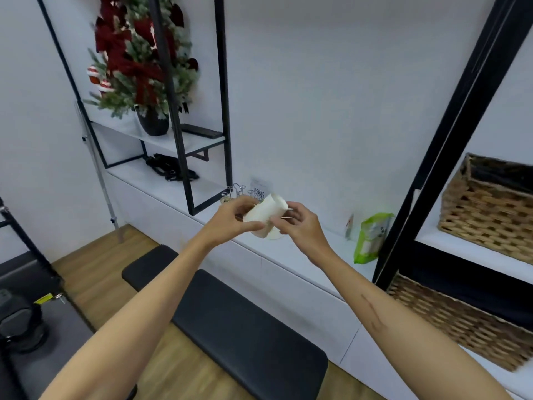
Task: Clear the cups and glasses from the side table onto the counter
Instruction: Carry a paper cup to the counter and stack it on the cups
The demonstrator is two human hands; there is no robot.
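A white paper cup [266,214] lies tilted on its side in the air above the white counter [311,255], its open mouth turned up and to the right. My left hand [233,219] grips its body from the left, thumb along the lower side. My right hand [300,223] pinches the cup's rim end from the right. A second white cup edge shows just under the first, between my hands. The side table is out of view.
A black padded bench [230,321] stands below my arms on the wood floor. A green packet [370,238] leans on the counter by a black shelf post [432,174]. Wicker baskets [487,206] fill the right shelves. A metal wire holder [239,192] stands behind my hands.
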